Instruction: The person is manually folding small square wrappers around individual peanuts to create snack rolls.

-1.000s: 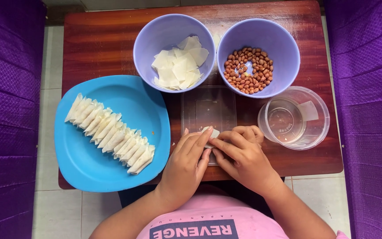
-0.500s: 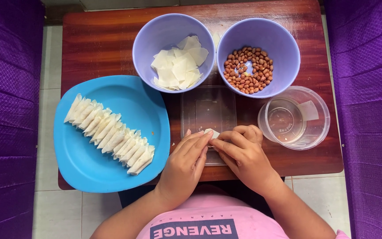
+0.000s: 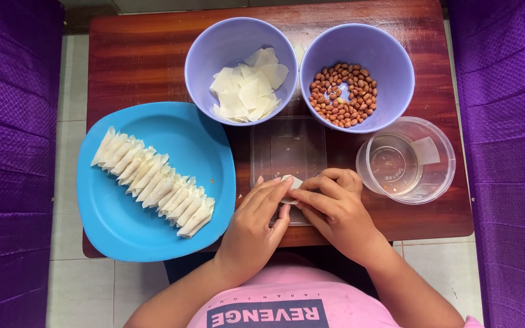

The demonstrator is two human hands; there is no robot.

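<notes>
My left hand (image 3: 256, 222) and my right hand (image 3: 335, 206) meet over a clear rectangular lid (image 3: 287, 149) near the table's front edge. Both pinch one small white wrapper piece (image 3: 291, 182) between their fingertips; most of it is hidden by the fingers. To the left, a blue plate (image 3: 120, 228) carries a diagonal row of several folded white wrappers (image 3: 153, 182). Behind the hands stand two lilac bowls: the left bowl (image 3: 205, 51) holds flat white wrapper squares (image 3: 247, 91), and the right bowl (image 3: 396, 58) holds peanuts (image 3: 343, 94).
A clear round container (image 3: 435, 176) with a little liquid stands right of my hands. Everything rests on a small dark wooden table (image 3: 135, 54). Purple fabric (image 3: 13, 152) flanks both sides, and pale floor tiles show below the table's front edge.
Both hands have kept working the small wrapper in place; the fingers have shifted slightly around it. Nothing else has moved.
</notes>
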